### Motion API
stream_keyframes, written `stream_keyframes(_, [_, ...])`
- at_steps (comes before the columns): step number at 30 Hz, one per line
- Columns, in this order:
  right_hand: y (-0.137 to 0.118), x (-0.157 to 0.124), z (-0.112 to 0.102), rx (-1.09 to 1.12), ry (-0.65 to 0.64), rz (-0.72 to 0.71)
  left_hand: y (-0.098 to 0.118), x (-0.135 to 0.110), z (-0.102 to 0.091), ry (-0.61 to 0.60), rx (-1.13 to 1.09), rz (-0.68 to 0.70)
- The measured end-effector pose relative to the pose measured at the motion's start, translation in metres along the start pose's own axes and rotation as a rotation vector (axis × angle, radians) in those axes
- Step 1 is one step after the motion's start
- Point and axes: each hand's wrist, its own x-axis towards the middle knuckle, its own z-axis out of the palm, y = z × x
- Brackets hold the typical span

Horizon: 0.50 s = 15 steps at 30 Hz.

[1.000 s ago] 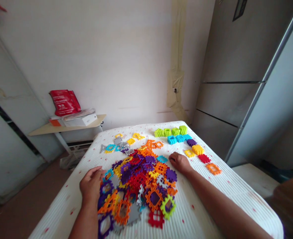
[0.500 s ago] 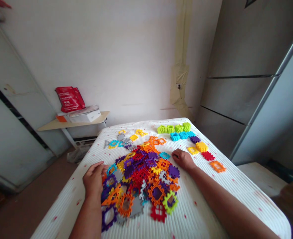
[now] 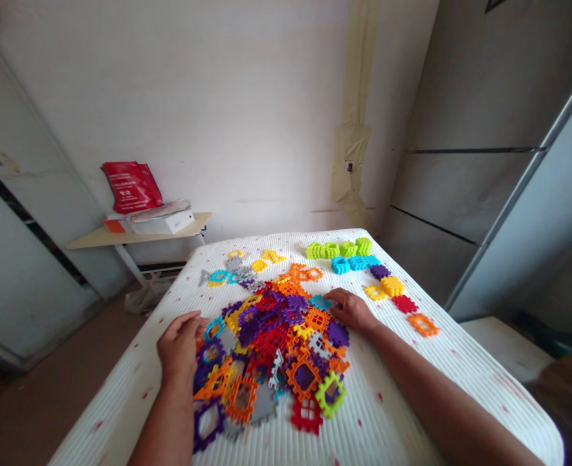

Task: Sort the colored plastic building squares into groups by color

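Note:
A heap of interlocking plastic building pieces (image 3: 271,340) in purple, red, orange, yellow, grey and blue lies on the table between my hands. At its upper right edge, my right hand (image 3: 352,309) has its fingertips on a flat light-blue building piece (image 3: 320,302), fingers bent and close together. My left hand (image 3: 180,342) is at the heap's left side, fingers curled loosely inward by an orange and a blue piece. What lies inside those fingers, if anything, is hidden. A green square frame piece (image 3: 331,404) and a red window piece (image 3: 307,425) lie at the near edge.
Sorted at the far right are green stacks (image 3: 332,250), blue stacks (image 3: 357,263), a purple piece (image 3: 379,272), a yellow stack (image 3: 393,285), a red piece (image 3: 404,304) and an orange frame (image 3: 422,325). Beyond the left edge, a side table (image 3: 89,241) bears boxes and a red bag (image 3: 131,188).
My right hand has moved slightly left, its fingers reaching from beside the light-blue piece onto it. My left hand stays by the heap. The whole view has shifted a little.

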Motion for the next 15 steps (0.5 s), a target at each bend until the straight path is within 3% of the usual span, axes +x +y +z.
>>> stream_keyframes(6, [0.001, 0.007, 0.007, -0.053, -0.010, -0.076, 0.001, -0.001, 0.001, -0.004, -0.009, -0.014])
stream_keyframes(11, [0.006, 0.010, -0.006, 0.095, 0.181, 0.160, 0.002, -0.001, 0.001, 0.003, -0.017, -0.017])
stream_keyframes(15, [0.014, 0.013, -0.016, 0.134, 0.080, 0.298, 0.002, -0.001, 0.002, 0.013, -0.025, -0.014])
